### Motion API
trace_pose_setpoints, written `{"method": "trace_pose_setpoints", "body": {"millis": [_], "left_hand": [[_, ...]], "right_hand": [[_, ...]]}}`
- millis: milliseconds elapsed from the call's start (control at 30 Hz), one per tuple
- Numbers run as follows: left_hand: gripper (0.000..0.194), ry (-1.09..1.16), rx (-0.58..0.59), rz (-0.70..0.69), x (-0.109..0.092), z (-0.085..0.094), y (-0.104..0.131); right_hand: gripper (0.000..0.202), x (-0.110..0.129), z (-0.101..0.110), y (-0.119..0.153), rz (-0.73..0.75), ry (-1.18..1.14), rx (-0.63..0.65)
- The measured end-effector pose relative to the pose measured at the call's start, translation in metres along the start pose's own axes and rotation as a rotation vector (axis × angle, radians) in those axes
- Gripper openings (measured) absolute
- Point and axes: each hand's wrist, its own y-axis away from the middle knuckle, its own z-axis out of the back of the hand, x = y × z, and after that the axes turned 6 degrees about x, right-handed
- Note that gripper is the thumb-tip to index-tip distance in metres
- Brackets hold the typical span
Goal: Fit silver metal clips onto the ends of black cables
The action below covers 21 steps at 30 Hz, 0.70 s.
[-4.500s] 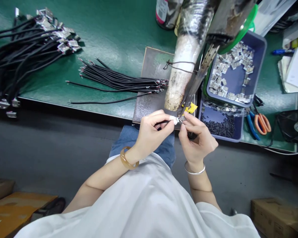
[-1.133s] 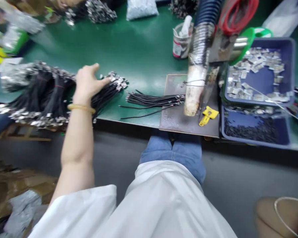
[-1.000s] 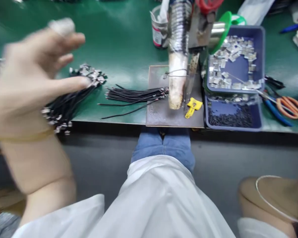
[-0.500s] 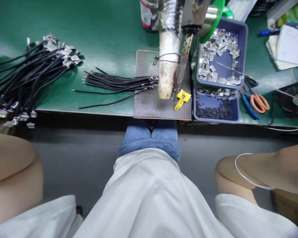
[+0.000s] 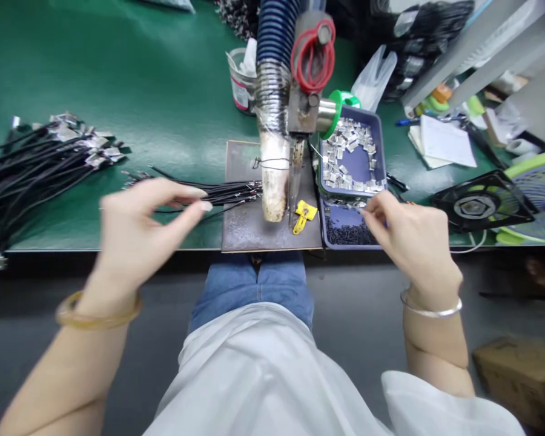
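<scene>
My left hand (image 5: 148, 225) hovers over a row of black cables (image 5: 227, 192), thumb and forefinger apart, nothing seen between them. Bared tips of the cables lie on a brown board (image 5: 245, 233). At the right, my right hand (image 5: 406, 237) is closed in a pinch at the near edge of a blue tray (image 5: 381, 145) of small metal pieces (image 5: 345, 136). What its fingers hold, if anything, cannot be made out. Under that tray, a second tray holds small black pieces (image 5: 347, 235). A yellow clip-like piece (image 5: 304, 215) lies on the board beside a soldering iron (image 5: 295, 175).
A taped hose (image 5: 275, 151) hangs over the board. Black cables with metal ends (image 5: 59, 157) are heaped at the left. A tub (image 5: 241, 82) stands behind, a solder reel (image 5: 333, 115) beside the iron. Papers (image 5: 447, 142) and a black fan (image 5: 479, 206) lie at the right.
Both hands have come up from the sides: the left over the cables, the right to the trays. The camera view has shifted, showing more of the table's back and right.
</scene>
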Motion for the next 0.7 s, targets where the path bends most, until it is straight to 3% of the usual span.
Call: {"method": "trace_pose_setpoints", "body": {"millis": [100,200,300,467,567,700], "left_hand": [[0.025,-0.148,0.048,-0.043,0.005,-0.046,-0.004],[0.022,-0.150,0.005,0.002,0.010,-0.073,-0.009],[0.017,-0.043,-0.045,0.025,0.009,-0.072,-0.008],[0.012,0.237,-0.075,0.117,0.003,-0.051,0.007],[0.007,0.444,-0.066,0.182,-0.002,-0.048,0.017],[0.009,0.685,-0.013,0.274,-0.016,-0.053,0.032]], "right_hand": [[0.018,-0.022,-0.032,-0.038,-0.171,0.014,-0.094],[0.016,-0.035,-0.056,-0.072,-0.196,-0.157,-0.135],[0.015,-0.033,-0.061,-0.078,-0.206,-0.292,-0.138],[0.013,-0.010,-0.054,-0.042,-0.135,-0.469,-0.050],[0.014,-0.001,-0.067,-0.026,-0.007,-0.590,0.020],[0.015,-0.002,-0.093,-0.025,0.097,-0.611,0.032]]}}
